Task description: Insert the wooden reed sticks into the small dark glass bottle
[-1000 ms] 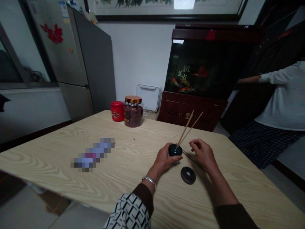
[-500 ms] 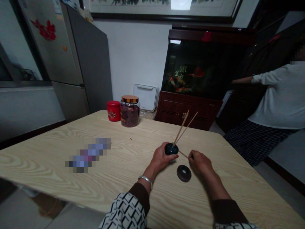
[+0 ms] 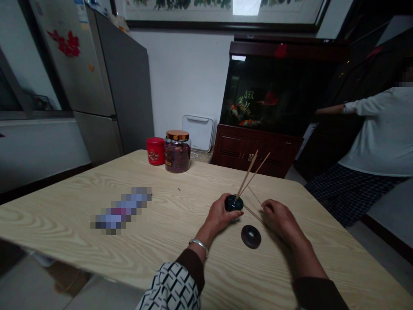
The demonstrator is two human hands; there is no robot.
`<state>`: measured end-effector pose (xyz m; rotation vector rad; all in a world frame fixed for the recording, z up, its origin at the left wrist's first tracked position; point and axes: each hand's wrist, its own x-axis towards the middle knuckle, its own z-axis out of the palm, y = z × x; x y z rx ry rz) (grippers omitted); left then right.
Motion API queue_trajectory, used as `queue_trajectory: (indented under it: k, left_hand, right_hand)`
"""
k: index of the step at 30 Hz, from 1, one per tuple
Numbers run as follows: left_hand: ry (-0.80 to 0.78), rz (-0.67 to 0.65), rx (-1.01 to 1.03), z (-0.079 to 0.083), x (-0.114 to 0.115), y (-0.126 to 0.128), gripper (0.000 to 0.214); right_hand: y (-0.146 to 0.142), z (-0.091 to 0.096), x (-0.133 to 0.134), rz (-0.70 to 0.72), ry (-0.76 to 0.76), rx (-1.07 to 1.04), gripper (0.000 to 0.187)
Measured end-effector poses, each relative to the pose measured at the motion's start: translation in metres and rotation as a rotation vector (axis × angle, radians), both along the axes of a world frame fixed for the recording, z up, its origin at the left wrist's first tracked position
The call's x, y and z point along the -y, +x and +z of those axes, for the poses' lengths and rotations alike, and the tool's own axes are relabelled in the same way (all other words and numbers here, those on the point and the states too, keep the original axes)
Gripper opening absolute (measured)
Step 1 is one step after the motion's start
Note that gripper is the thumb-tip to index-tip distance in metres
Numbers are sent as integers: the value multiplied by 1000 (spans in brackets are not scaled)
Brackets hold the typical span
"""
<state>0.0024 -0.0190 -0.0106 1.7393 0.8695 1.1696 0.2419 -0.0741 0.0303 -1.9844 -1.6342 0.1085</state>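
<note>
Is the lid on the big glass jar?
On: the shiny copper-coloured lid sits closed on top of the clear glass jar full of dark dried petals.

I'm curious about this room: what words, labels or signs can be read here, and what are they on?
Nothing can be quoted; all of it is too small or blurred.
White brush-style characters inside the fish tank: too blurred to read.
Label on the red tin: too small.
Label on the glass jar: too small.
Papers on the refrigerator: too small.
</note>
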Motion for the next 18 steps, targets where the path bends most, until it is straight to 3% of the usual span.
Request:
queue_trajectory:
  k: [2,5,9,13,18]
  left_hand:
    - [-7,2,4,1,1,0,65]
    - [-17,8,4,1,1,0,65]
    - [-17,9,3,0,0,0,65]
    - [-25,-5,18,-2,-1,1,66]
    - [-11,-1,13,-3,-2,1,66]
  right_hand:
    - [12,9,1,-12,172,-178,12]
    - [17,35,8,-50,475,-619,19]
    - [-10,77,19,14,700,-1062,32]
    - [-48,97,16,127,839,-1149,32]
    - [-72,93,-2,197,836,-1076,29]
